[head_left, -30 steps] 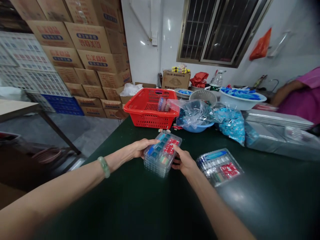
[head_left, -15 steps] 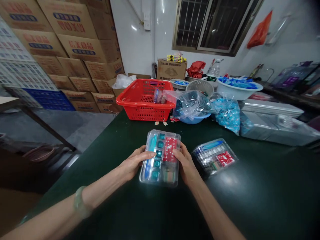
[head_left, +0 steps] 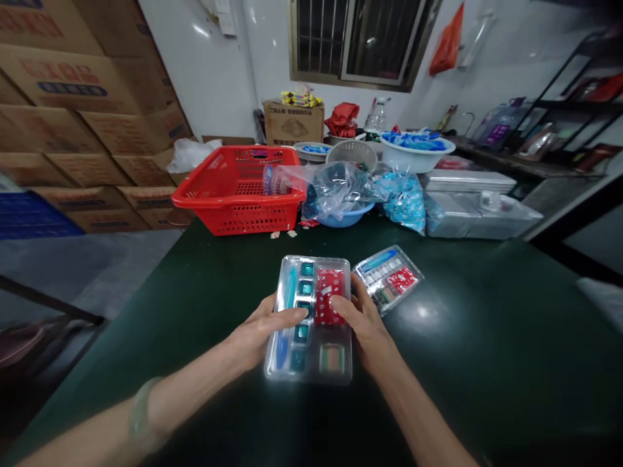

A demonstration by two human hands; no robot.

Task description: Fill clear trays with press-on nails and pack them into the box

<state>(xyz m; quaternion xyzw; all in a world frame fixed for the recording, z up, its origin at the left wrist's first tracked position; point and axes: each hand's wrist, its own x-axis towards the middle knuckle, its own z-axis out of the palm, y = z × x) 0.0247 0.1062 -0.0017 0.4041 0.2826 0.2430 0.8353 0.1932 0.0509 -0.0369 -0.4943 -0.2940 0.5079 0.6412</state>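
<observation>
Between both hands I hold a clear plastic blister pack (head_left: 311, 363) over the dark green table. Inside it show a blue pen-like stick, a column of several teal squares, a red packet with white marks and a small striped piece. My left hand (head_left: 263, 327) grips the pack's left edge, thumb on the teal squares. Around the right edge is my right hand (head_left: 363, 318), its thumb on the red packet. The other fingers are hidden behind the pack. A second clear pack (head_left: 389, 275) with similar contents lies on the table just beyond my right hand.
A red plastic basket (head_left: 253, 217) stands at the table's back left, holding some clear packs. Beside it are a blue basin (head_left: 348, 217) under clear plastic, a bag of blue packets (head_left: 403, 204) and silvery wrapped boxes (head_left: 467, 217). Cartons (head_left: 63, 78) are stacked at left.
My view has swung to the right, so the basket and the second pack sit further left. The held pack is nearer to me and larger in view; both hands keep their grip.
</observation>
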